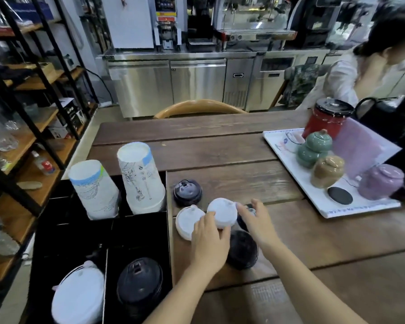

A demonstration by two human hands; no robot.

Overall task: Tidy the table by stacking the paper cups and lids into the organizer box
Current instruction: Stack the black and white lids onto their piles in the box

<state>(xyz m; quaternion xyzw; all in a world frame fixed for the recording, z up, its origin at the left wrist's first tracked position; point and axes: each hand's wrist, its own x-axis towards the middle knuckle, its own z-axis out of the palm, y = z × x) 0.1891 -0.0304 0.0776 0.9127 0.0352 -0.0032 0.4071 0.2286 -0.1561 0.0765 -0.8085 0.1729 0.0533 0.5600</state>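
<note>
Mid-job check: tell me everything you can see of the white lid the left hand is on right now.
The white lid is a round, domed cup lid, plastic by its look, with a raised rim and a small sip spout at its far edge. It sits dome-up, slightly tilted, over the wooden table just right of the organizer box. The left hand grips its near edge; the right hand is at its right side. It seems to overlap a second white lid to its left.

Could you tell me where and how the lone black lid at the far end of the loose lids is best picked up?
Pinch the black lid by its rim, coming straight down from above. It lies flat on the table, dome up, apart from the other lids, so opposite edges look free. The organizer box wall is close on its left, so probably grip front-to-back.
</note>
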